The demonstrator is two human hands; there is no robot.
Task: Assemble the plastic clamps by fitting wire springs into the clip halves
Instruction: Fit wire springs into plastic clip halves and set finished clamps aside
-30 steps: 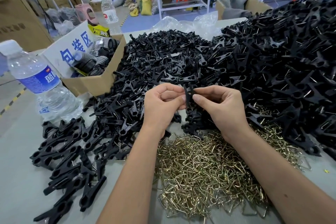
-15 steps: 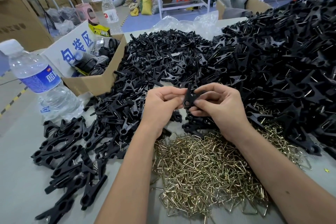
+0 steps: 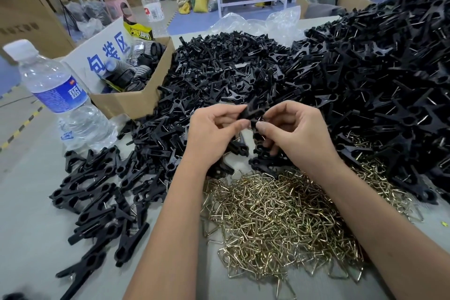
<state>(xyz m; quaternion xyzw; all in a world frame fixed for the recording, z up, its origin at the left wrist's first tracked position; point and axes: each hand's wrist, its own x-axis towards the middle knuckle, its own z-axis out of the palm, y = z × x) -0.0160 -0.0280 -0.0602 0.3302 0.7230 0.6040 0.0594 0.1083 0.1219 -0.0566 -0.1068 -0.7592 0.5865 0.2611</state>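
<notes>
Both hands meet above the table's middle on one black plastic clamp (image 3: 252,111). My left hand (image 3: 214,134) pinches its left end between thumb and fingers. My right hand (image 3: 294,134) pinches its right end, where a bit of wire shows at the fingertips. Under my forearms lies a heap of brass-coloured wire springs (image 3: 280,221). A wide pile of loose black clip halves (image 3: 243,68) spreads behind the hands. Clamps lying closed (image 3: 97,202) are scattered at the left front.
A tall heap of black clamps (image 3: 389,68) fills the right side. A water bottle (image 3: 60,100) stands at the left, and a cardboard box (image 3: 136,97) of dark parts sits behind it. Clear plastic bags (image 3: 255,24) lie at the table's far edge.
The clamp has turned from upright to lying more across between my hands. My hands stay close together over the same spot.
</notes>
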